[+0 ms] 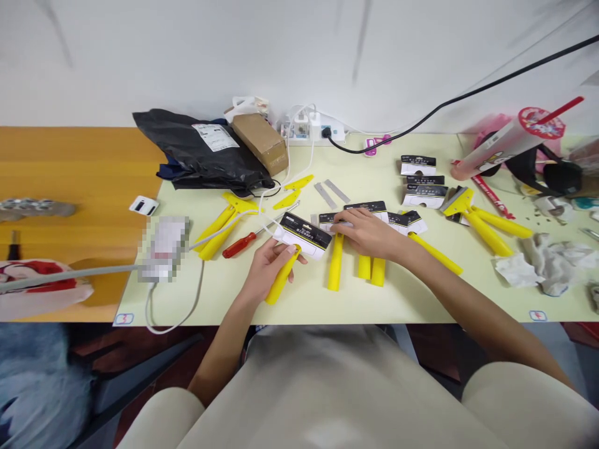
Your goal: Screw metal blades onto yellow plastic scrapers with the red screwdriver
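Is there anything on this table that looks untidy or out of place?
Yes, toward the right: crumpled white tissues lie near a yellow scraper handle, and small dark specks are scattered behind them. They look like litter among the work things. I see no clear spill or damage.

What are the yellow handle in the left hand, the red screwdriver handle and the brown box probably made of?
Yellow handle: probably plastic, smooth and evenly coloured.
Red screwdriver handle: likely plastic, uniformly red; its gloss is unclear.
Brown box: apparently cardboard, matt, with flat brown faces.
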`<state>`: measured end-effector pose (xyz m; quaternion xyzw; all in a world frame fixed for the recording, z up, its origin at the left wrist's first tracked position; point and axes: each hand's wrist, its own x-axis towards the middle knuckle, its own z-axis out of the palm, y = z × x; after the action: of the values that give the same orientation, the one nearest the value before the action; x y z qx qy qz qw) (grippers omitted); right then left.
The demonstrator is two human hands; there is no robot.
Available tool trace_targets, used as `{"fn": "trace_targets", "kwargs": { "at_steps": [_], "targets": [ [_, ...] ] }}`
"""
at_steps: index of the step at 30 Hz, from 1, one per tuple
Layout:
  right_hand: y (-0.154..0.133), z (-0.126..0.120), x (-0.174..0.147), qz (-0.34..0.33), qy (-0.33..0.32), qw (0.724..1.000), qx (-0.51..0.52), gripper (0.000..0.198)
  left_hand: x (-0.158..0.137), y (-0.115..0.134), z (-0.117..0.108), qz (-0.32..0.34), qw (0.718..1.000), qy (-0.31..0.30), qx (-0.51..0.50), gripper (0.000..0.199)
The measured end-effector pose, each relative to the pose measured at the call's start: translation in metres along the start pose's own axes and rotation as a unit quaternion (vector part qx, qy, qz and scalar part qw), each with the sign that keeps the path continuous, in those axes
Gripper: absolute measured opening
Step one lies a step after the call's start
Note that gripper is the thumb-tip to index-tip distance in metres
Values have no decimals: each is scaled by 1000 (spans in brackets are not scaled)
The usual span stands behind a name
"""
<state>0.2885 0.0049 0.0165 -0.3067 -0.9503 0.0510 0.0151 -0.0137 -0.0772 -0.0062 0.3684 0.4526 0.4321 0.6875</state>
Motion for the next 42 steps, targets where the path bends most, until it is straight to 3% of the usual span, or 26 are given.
{"fn": "trace_targets", "kwargs": {
  "at_steps": [6,12,16,18,20,22,23,26,28,29,31,33,35,38,42],
  "targets": [
    [16,7,10,-108,9,992,-72,27,2,1,0,-19,999,-16,25,54],
    [22,9,3,-152,22,980,-127,30,-5,2,-10,-49,996,-37,69,51],
    [21,3,-6,-104,46,992,-61,35,-11,2,-21,-81,985,-34,147,43],
    [19,-5,-10,-35,79,996,24,32,-12,2,-28,-85,978,-49,183,41],
    [16,-13,-13,40,126,982,135,24,-12,2,-34,-73,971,-61,220,36],
    [11,-19,-16,128,189,939,259,24,-11,3,-37,-39,960,-54,273,29],
    [8,-21,-17,175,225,903,322,26,-11,5,-37,-11,950,-37,311,27],
    [-2,-19,-20,284,316,763,488,29,-9,14,-24,112,882,70,452,30],
    [-6,-14,-21,317,336,678,571,29,-2,21,-5,188,827,114,516,32],
    [-8,-11,-22,333,336,644,602,30,4,24,6,210,813,100,534,28],
    [-10,-5,-25,359,326,589,646,33,24,27,29,223,805,9,550,15],
    [-12,-1,-29,371,312,556,675,37,52,25,49,207,792,-89,568,11],
    [-13,3,-34,373,291,541,696,41,81,20,62,189,777,-152,581,12],
    [-15,10,-43,368,261,538,712,44,112,13,72,172,769,-164,593,3],
    [-15,17,-56,351,226,537,733,40,123,14,73,179,771,-201,577,16]
  ]
}}
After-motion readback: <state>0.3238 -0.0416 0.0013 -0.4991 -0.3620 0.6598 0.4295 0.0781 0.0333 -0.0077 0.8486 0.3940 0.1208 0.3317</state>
